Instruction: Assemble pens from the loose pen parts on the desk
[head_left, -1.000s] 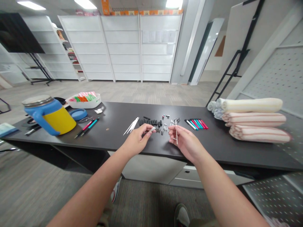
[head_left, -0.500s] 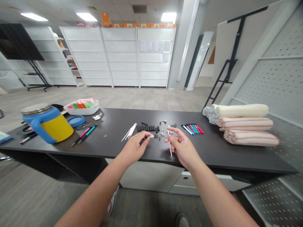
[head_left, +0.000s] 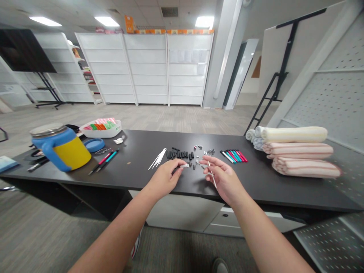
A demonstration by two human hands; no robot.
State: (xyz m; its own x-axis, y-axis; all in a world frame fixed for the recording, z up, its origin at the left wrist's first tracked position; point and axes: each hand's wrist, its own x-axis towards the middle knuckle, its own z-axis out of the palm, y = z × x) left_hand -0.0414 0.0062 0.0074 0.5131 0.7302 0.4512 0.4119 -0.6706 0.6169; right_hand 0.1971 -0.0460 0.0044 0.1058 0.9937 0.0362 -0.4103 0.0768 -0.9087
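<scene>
Head view: towels (head_left: 302,151) lie well right of right hand (head_left: 223,177).

Both bare forearms, the left forearm (head_left: 122,227) and the right forearm (head_left: 264,223), extend forward from the lower part of the view and converge toward the centre, the two hands near each other but not touching. The left hand (head_left: 166,176) is turned back upward, its thumb and index finger closed in a pinch directed to the right. The right hand (head_left: 223,178) faces inward in a light grip, its index finger reaching leftward and the other fingers loosely curled.
</scene>
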